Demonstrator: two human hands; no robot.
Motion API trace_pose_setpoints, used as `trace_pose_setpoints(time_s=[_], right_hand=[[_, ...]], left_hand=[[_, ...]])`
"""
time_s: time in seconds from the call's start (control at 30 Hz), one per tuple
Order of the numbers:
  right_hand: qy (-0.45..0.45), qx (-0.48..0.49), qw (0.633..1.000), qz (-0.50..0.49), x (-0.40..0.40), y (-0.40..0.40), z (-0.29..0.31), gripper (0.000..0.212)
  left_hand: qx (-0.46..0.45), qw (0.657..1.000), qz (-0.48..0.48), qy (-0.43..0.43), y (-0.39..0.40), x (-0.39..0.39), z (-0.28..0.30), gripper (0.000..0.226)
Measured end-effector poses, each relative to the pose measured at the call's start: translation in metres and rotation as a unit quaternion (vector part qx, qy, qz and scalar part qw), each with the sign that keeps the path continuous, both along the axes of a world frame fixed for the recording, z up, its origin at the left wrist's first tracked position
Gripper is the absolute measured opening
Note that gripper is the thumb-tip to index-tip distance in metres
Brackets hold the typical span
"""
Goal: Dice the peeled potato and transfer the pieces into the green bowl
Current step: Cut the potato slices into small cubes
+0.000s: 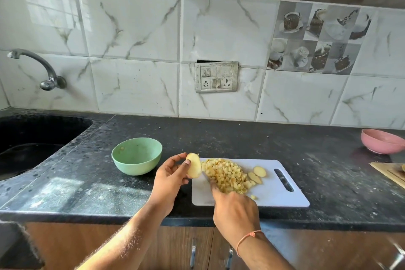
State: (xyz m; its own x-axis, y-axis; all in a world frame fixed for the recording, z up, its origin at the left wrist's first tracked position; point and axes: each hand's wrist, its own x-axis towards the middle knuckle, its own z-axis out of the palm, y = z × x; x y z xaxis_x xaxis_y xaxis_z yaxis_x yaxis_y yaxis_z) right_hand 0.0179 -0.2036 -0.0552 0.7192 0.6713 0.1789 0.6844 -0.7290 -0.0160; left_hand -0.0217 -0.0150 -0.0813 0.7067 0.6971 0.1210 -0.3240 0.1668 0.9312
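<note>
- Your left hand (169, 178) pinches the uncut potato piece (194, 165) just left of centre in the frame, thumb across its flat cut face and fingers curled behind it. It is lifted over the left edge of the white cutting board (282, 195).
- Your right hand (235, 209) sits low and centre, fingers curled closed at the near edge of the diced heap. It looks wrapped round something like a knife handle, but no blade shows clearly, so you cannot tell what it holds.
- The pile of potato dice (225, 174) lies on the left half of the board; three thin potato slices (256, 174) lie just right of it, and one stray cube sits near the board's front edge.
- The green bowl (137, 155) stands left of the board, apart from it, nearly empty; perhaps a speck or two inside.
- Judged by looks: the potato piece is firm and light, but its wet, starchy cut face will be slippery. Hold it by the rounded back and edges, flat face down on the board before cutting.
- The dice are small, loose and damp; they will likely scatter, so scoop them in cupped handfuls.
- Count: two bowls, one green and one pink bowl (382, 140) at far right; one board; one uncut piece.
</note>
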Motion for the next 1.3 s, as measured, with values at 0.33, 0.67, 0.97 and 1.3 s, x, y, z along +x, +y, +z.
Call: trace_pose_setpoints(time_s=[0.33,0.67,0.97,1.3], right_hand=[[-0.017,0.014,1.000,-0.011,0.015,-0.014,0.001,0.063],[-0.002,0.091,0.996,0.022,0.015,-0.021,0.004,0.054],[0.014,0.072,0.996,0.048,-0.001,-0.026,-0.003,0.057],[0.016,0.060,0.998,0.023,0.009,-0.026,0.006,0.054]], left_hand=[[0.024,0.999,0.011,0.022,-0.005,0.002,0.001,0.020],[0.236,0.940,0.184,0.161,-0.013,-0.001,-0.003,0.016],[0.275,0.917,0.169,0.232,-0.011,0.003,-0.004,0.024],[0.406,0.858,0.014,0.314,0.019,-0.005,0.008,0.040]])
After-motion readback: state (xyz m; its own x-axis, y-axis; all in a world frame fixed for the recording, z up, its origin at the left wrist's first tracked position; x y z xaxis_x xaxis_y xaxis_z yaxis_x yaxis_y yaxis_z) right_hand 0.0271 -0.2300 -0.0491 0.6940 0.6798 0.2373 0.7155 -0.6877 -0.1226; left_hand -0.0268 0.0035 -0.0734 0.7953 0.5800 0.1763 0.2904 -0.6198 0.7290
